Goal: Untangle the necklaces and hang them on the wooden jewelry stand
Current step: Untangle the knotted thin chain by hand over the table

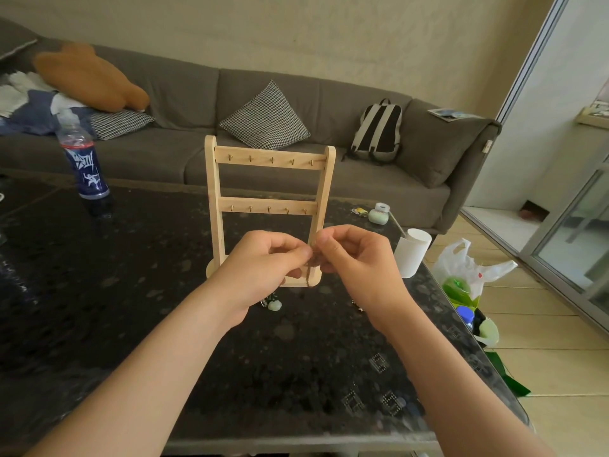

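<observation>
Pinching a thin dark chain (309, 274) with left hand (263, 263) and right hand (357, 258), fingers curled, fingertips almost meeting, just before the base of the stand (268, 161). Impossible to follow the chain inside the fingers; only a short length hanging below. Covering part of the stand's foot and right post. Beside the left wrist, a pale green pendant (274, 305) on the table (99, 291), partly hidden. Near the right wrist, a small metal bit (357, 306), too small to tell. Farther out: cup (412, 255) right, bottle (84, 159) left, sofa (158, 153) behind.
</observation>
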The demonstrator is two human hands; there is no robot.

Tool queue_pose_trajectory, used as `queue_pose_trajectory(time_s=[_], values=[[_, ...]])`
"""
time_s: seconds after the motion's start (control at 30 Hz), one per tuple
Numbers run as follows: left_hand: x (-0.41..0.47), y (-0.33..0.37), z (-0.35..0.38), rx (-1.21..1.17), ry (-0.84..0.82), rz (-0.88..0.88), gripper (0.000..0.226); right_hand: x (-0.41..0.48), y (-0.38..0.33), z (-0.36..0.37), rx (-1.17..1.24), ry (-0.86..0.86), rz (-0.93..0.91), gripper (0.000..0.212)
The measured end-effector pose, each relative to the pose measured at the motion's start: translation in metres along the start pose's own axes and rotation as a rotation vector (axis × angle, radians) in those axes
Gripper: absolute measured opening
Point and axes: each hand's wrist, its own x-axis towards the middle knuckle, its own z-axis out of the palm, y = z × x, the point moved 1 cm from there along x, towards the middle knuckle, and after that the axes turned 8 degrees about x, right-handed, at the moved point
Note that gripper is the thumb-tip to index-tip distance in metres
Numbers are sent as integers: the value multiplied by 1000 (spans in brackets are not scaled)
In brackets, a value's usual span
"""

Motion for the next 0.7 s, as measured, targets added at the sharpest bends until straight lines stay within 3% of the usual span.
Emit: queue_pose_trajectory(time_s=[0.2,0.4,0.6,0.7], values=[[2,0,-2,-17,-8,-23,18,-1,1,-2,-13,-88,36,29],[-1,0,-2,46,28,71,15,-3,0,-3,-110,-107,1,20],[-2,-2,0,137,4,92,15,-4,-2,-1,-171,-159,93,7],[0,-3,-1,145,24,97,14,-4,0,0,-236,-153,72,13]])
